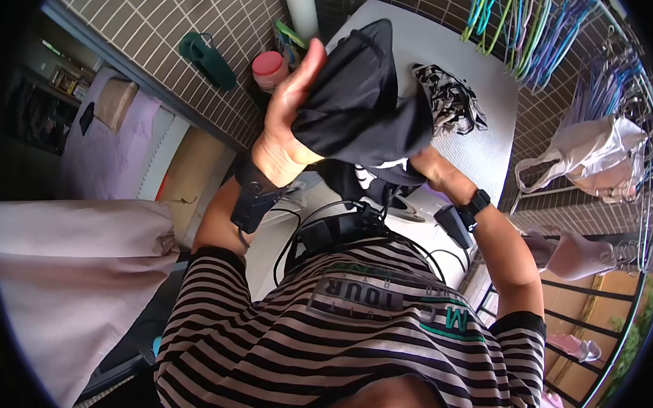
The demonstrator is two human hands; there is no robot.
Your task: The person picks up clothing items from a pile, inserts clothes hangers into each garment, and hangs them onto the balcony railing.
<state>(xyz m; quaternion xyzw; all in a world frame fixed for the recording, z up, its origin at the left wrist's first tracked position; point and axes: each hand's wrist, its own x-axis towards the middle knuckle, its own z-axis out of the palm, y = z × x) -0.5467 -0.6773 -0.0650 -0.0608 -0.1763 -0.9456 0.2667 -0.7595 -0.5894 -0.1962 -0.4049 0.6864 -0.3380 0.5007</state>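
Observation:
A black garment, with some white print low on it, is stretched between my two hands in front of my chest. My left hand holds its left side. One digit points upward along the cloth's edge, while the fabric hides the other fingers. At the garment's lower right, my right hand grips the cloth, its fingertips mostly covered. Beyond that hand, a crumpled black-and-white patterned cloth lies on a light grey surface.
Many coloured hangers hang at the upper right. Below them, a pale bra hangs from a rack. A pink-lidded jar and a green container are by the tiled wall. A light curtain hangs at left.

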